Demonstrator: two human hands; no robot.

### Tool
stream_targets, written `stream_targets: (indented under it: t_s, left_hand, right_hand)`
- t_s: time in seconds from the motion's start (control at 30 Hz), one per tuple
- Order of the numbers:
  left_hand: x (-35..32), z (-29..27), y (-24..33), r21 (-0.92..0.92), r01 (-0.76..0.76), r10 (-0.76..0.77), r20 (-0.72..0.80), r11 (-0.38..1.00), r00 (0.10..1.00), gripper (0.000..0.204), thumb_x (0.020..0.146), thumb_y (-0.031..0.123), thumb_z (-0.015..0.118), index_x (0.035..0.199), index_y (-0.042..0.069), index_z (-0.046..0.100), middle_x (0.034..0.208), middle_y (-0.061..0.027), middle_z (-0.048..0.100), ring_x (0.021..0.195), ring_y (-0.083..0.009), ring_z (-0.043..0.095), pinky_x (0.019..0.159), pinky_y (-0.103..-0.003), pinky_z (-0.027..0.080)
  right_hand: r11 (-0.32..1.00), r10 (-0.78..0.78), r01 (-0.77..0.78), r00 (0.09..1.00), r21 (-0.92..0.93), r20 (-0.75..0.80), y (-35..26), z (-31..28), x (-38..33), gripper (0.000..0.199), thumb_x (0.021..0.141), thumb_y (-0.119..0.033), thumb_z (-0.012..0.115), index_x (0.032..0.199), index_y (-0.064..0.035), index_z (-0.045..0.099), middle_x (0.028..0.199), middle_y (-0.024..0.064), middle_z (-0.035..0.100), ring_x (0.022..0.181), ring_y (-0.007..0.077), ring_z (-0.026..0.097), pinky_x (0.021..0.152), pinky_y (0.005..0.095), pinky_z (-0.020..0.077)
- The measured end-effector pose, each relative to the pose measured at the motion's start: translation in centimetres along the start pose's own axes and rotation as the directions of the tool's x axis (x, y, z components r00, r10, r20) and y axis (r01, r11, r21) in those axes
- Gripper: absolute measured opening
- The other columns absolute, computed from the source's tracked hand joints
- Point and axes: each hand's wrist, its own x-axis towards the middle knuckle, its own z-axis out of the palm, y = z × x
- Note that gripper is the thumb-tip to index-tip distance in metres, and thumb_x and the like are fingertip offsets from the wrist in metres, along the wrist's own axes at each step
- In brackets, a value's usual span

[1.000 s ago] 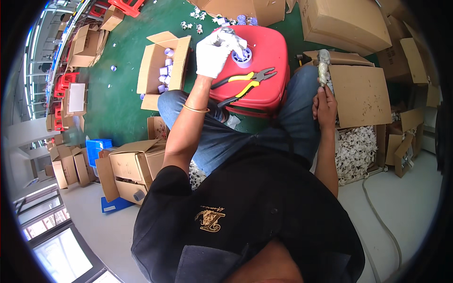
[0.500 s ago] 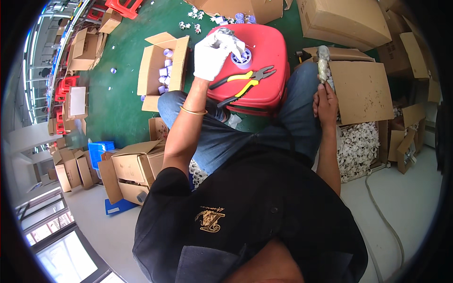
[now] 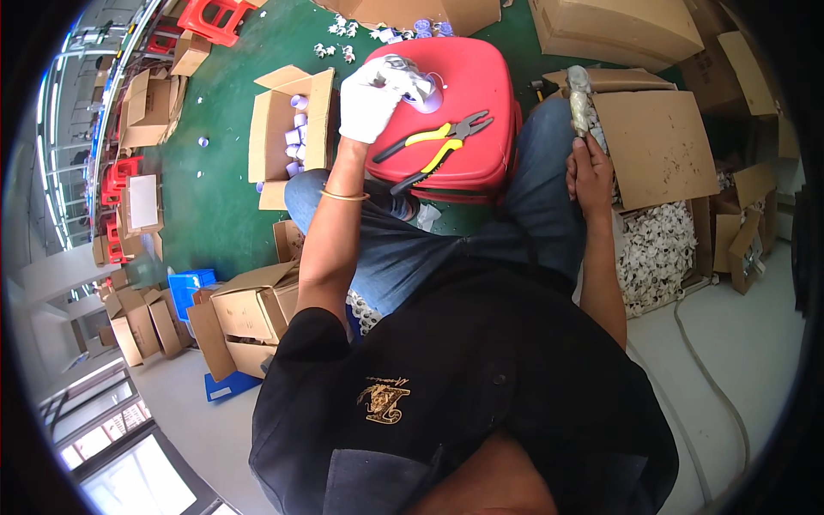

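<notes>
Pale-purple round part (image 3: 427, 103), 12 o'clock, partly covered | left hand (image 3: 372, 96): white-gloved, fingers bent over it, hold unclear | right hand (image 3: 589, 172), 2 o'clock: grasping grey-topped tool (image 3: 579, 105)

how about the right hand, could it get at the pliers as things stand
Probably not at once: the right hand holds a wrapped tool, which would likely need setting down first. Otherwise the way looks fairly free: the pliers lie uncovered on the red stool.
</notes>
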Motion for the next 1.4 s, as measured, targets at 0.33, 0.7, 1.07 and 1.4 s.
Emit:
stream_targets:
  t_s: [0.33, 0.7, 1.07, 1.4]
  left_hand:
    - [-0.8, 2.6, 1.1, 0.205, 0.049, -0.022, -0.132, 0.978, 0.991, 0.021, 0.082, -0.004, 0.062, 0.103, -0.003, 0.066, 0.103, -0.013, 0.071, 0.088, -0.0189, 0.067, 0.083, -0.028, 0.054]
    - [-1.3, 2.1, -1.3, 0.15, 0.03, -0.015, -0.104, 0.988, 0.994, 0.01, 0.085, 0.0, 0.06, 0.089, -0.002, 0.069, 0.095, -0.0064, 0.073, 0.085, -0.0158, 0.067, 0.078, -0.025, 0.052]
    - [-1.0, 2.7, -2.5, 0.068, -0.066, 0.07, -0.06, 0.996, 0.996, 0.023, 0.081, 0.001, 0.063, 0.103, -0.004, 0.068, 0.095, -0.0075, 0.073, 0.079, -0.0165, 0.067, 0.074, -0.026, 0.052]
    - [-0.3, -3.8, -2.8, -0.275, -0.151, 0.055, -0.33, 0.949, 0.942, 0.021, 0.086, -0.001, 0.057, 0.105, 0.002, 0.065, 0.097, -0.0073, 0.071, 0.082, -0.0183, 0.068, 0.077, -0.028, 0.055]
  right_hand:
    - [0.997, 0.001, -0.002, 1.0, -0.072, -0.025, -0.7, 0.4, 0.3, 0.025, 0.099, -0.024, 0.05, 0.111, -0.0047, 0.06, 0.06, -0.0014, 0.046, 0.041, 0.0065, 0.036, 0.039, 0.0222, 0.0279]
    - [0.528, -0.635, 0.762, 0.648, -0.375, 0.421, -12.5, 7.8, -0.4, 0.031, 0.098, -0.017, 0.05, 0.122, -0.0003, 0.06, 0.072, 0.0047, 0.061, 0.055, 0.0117, 0.047, 0.052, 0.0248, 0.0373]
    - [0.485, -0.376, 0.646, 0.763, -0.59, 0.526, -12.5, 8.9, 2.8, 0.039, 0.096, -0.013, 0.054, 0.132, 0.0028, 0.055, 0.08, 0.0048, 0.064, 0.062, 0.0125, 0.049, 0.056, 0.0241, 0.0394]
    - [0.796, -0.411, 0.469, 0.883, -0.382, 0.228, -8.1, 2.9, -0.3, 0.037, 0.099, -0.02, 0.054, 0.13, -0.0003, 0.056, 0.068, -0.0014, 0.051, 0.054, 0.0039, 0.038, 0.047, 0.0186, 0.0288]
